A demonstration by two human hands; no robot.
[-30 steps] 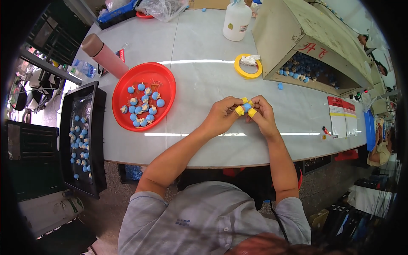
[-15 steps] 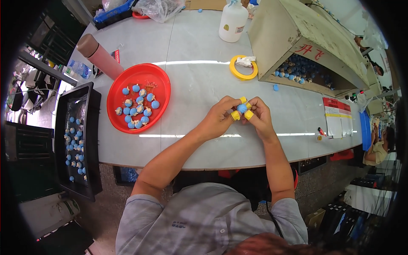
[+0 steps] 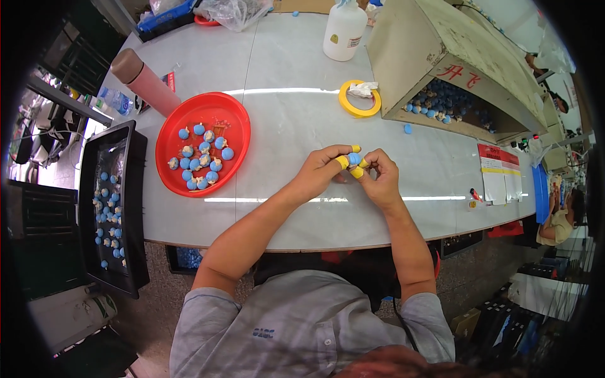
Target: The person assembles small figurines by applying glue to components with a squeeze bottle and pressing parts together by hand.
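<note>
Between my two hands, over the grey tabletop, is a small blue ball-shaped piece (image 3: 355, 159). My left hand (image 3: 322, 170) pinches it from the left, thumb and forefinger tips wrapped in yellow tape. From the right, my right hand (image 3: 380, 181) closes its yellow-taped thumb and forefinger on the same piece. Its underside is hidden by the fingers. To the left, a round red tray (image 3: 236, 165) holds several similar blue balls with cream-coloured parts, along with some small pink bits.
A black bin (image 3: 140, 208) with more blue pieces stands at the table's left end. A pink flask (image 3: 151, 91), a white bottle (image 3: 345, 34) and a yellow tape roll (image 3: 351, 108) stand or lie beyond my hands. At right, a beige box (image 3: 409, 63) holds many blue pieces.
Both hands have shifted slightly left and the fingers have re-gripped the blue piece. My left thumb and forefinger now point more to the right. The view has moved a little.
</note>
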